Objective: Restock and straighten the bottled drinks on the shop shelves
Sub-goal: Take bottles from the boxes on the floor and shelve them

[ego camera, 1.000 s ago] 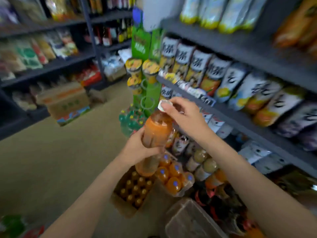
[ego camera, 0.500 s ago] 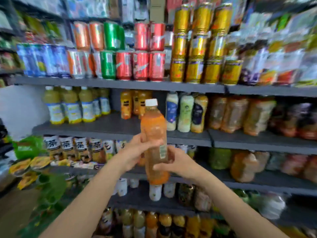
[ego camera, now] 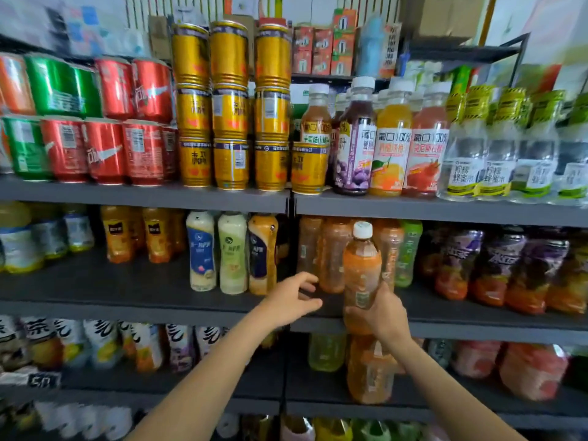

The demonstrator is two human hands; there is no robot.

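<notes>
My right hand [ego camera: 383, 313] grips the lower part of an orange juice bottle [ego camera: 361, 275] with a white cap, held upright in front of the middle shelf [ego camera: 477, 326]. Just behind it stands a row of matching orange bottles [ego camera: 331, 256]. My left hand [ego camera: 294, 297] hovers to the left of the bottle with loosely spread fingers, near the leftmost bottle of that row and holding nothing.
Milk-tea bottles [ego camera: 230, 253] stand left of the row, a green bottle [ego camera: 409, 253] and dark purple-labelled drinks [ego camera: 496, 268] to the right. Gold cans [ego camera: 229, 106] and juice bottles [ego camera: 393, 138] fill the shelf above. More bottles [ego camera: 369, 370] sit on the shelf below.
The view swung from the aisle floor to the shelves. My left hand let go of the bottle and moved left; my right hand now carries it alone, further right, at the middle shelf.
</notes>
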